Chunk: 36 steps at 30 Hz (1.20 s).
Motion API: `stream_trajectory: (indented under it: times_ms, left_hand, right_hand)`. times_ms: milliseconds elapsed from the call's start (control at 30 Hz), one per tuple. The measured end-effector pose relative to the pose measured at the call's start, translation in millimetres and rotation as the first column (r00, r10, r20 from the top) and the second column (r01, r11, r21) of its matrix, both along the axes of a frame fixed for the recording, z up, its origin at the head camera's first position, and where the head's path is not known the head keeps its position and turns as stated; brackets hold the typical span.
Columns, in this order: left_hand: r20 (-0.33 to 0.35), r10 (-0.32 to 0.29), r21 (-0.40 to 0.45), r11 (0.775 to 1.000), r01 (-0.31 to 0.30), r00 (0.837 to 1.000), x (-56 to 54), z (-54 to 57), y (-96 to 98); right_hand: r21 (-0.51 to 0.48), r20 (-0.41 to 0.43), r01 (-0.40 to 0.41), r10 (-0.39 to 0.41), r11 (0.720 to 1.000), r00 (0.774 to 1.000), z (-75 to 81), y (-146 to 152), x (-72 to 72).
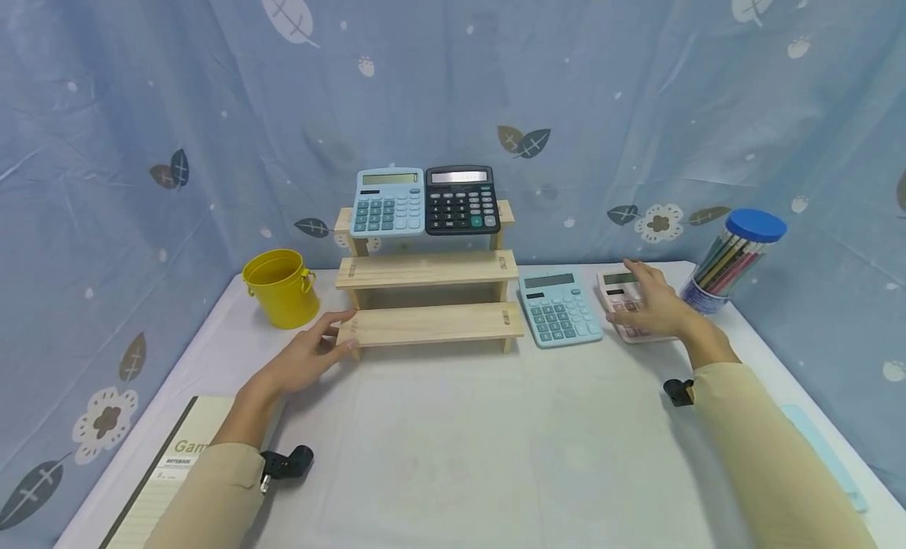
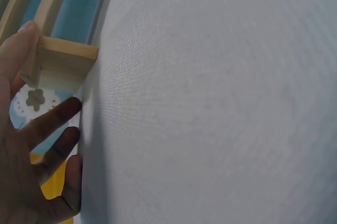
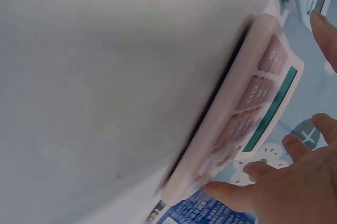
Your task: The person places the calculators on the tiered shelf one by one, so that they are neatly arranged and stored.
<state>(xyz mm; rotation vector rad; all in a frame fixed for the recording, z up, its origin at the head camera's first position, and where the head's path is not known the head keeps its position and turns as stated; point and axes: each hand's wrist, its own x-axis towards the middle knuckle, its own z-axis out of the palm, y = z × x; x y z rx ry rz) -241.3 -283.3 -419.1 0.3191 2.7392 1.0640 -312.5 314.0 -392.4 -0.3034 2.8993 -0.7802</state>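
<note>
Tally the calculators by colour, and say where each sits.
Light blue: 2 (upper blue calculator on the top tier of the wooden stand; lower blue calculator on the table, right of the stand)
Black: 1 (black calculator, top tier)
Pink: 1 (pink calculator on the table, by the right hand)
Total: 4

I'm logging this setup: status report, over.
Left hand touching bottom shelf. Right hand spread over pink calculator, not gripping. Blue calculator and pen jar flank it.
</note>
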Motion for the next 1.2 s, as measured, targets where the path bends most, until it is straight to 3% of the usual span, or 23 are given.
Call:
stream_trajectory:
  times_ms: [767, 1200]
  left_hand:
    - [-0.004, 0.003, -0.010, 1.000, -0.003, 1.000, -2.9, 4.0, 1.9]
    - [-0.010, -0.005, -0.011, 1.000, 0.005, 1.000, -1.1, 0.6, -0.2]
  right_hand:
    - [0.152, 0.095, 0.042, -0.057, 0.988, 0.994, -3.8, 4.9, 4.3]
    - [0.025, 0.052, 0.083, -0.084, 0.996, 0.995, -9.6, 3.0, 7.1]
